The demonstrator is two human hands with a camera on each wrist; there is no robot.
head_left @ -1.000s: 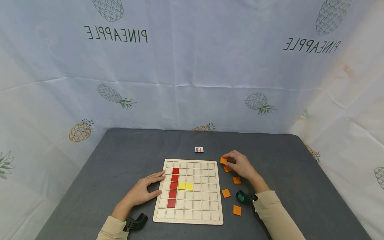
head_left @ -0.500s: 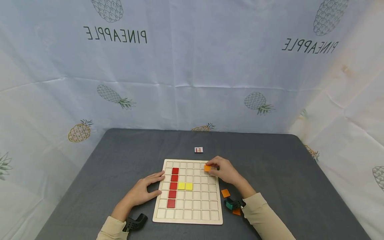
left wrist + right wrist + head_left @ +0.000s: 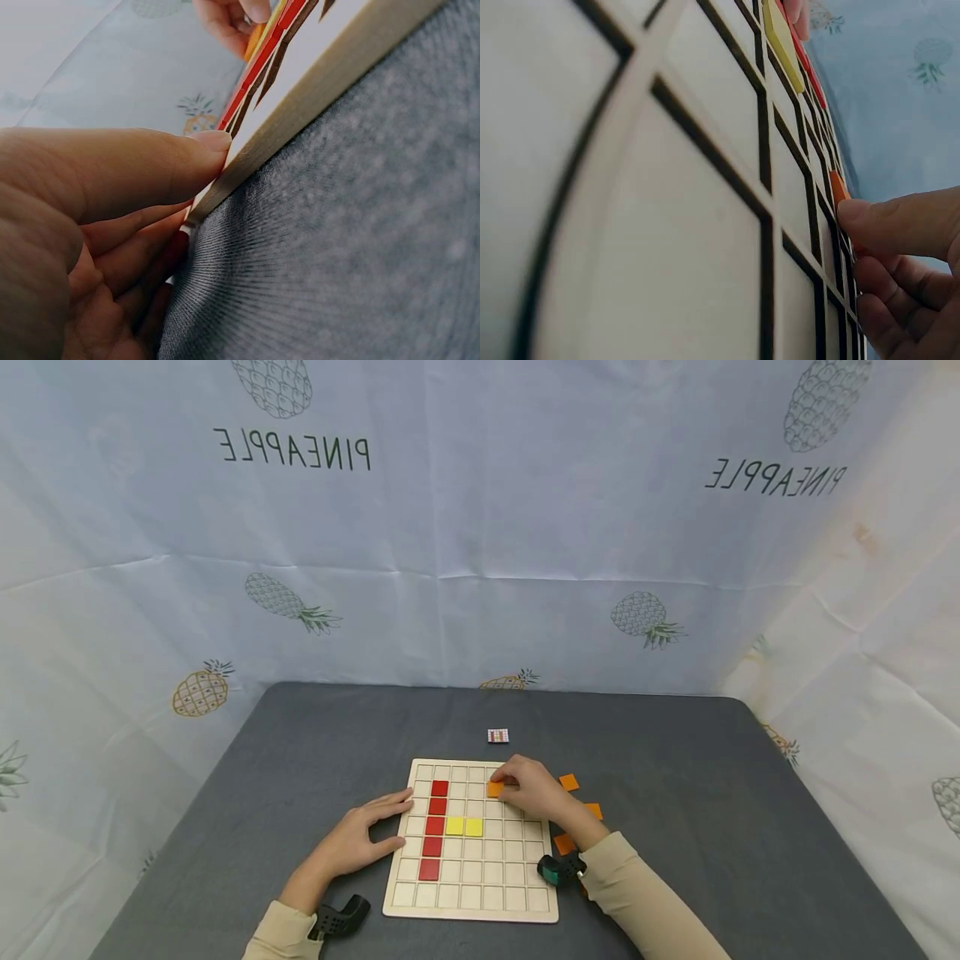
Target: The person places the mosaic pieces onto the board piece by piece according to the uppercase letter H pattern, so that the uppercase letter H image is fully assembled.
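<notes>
A pale curtain [image 3: 465, 510] printed with pineapples is hanging beyond the dark grey table [image 3: 337, 735]. On this table the wooden board [image 3: 470, 896] is lying flat; I am counting the hours from its middle, with twelve at the far side. At nine o'clock my left hand [image 3: 356, 837] is resting, its fingers spread and its thumb touching the board's edge. At two o'clock my right hand [image 3: 534, 788] is reaching in, and I am pinching an orange tile [image 3: 495, 790] over one o'clock, level with the farthest red tile; if it is sitting in a cell, I cannot tell. Five red tiles [image 3: 435, 826] are forming one line at the nine o'clock side. Loose orange tiles [image 3: 569, 782] are lying beside the board, around two to three o'clock. Two yellow tiles [image 3: 454, 826] are occupying the middle and its nine o'clock neighbour. A small printed card [image 3: 498, 736] is lying between twelve and one, apart from the board.
</notes>
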